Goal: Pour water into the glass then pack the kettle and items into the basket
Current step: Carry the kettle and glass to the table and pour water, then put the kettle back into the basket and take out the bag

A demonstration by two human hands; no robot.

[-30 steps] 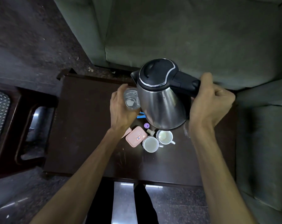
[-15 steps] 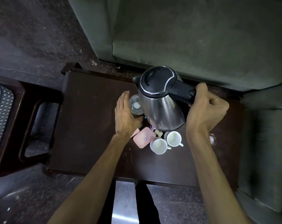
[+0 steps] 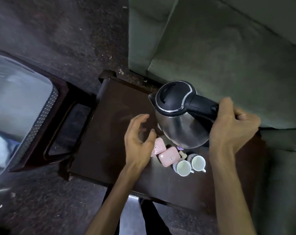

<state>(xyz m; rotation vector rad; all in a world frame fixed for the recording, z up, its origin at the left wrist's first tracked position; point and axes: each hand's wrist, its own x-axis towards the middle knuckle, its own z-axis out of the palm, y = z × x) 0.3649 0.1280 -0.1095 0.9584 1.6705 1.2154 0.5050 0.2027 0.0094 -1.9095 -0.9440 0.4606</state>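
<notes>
A steel kettle (image 3: pixel 177 122) with a black lid hangs upright above the dark wooden table (image 3: pixel 110 136), its spout pointing left. My right hand (image 3: pixel 230 126) is closed round its black handle. My left hand (image 3: pixel 138 141) hovers left of the kettle with the fingers curled and apart, holding nothing. The glass does not show plainly; the spot behind my left fingers is dark. A pale basket (image 3: pixel 42 116) with a lattice wall sits at the far left on a wooden stool.
Below the kettle lie two pink boxes (image 3: pixel 169 157), a small purple-capped bottle (image 3: pixel 182 151) and two white cups (image 3: pixel 182 167). A green sofa (image 3: pixel 228 56) runs behind and to the right of the table. Dark floor lies between table and basket.
My left hand has come off the glass and opened. The kettle has moved slightly right and stays upright in my right hand. The view has swung left, bringing the basket in.
</notes>
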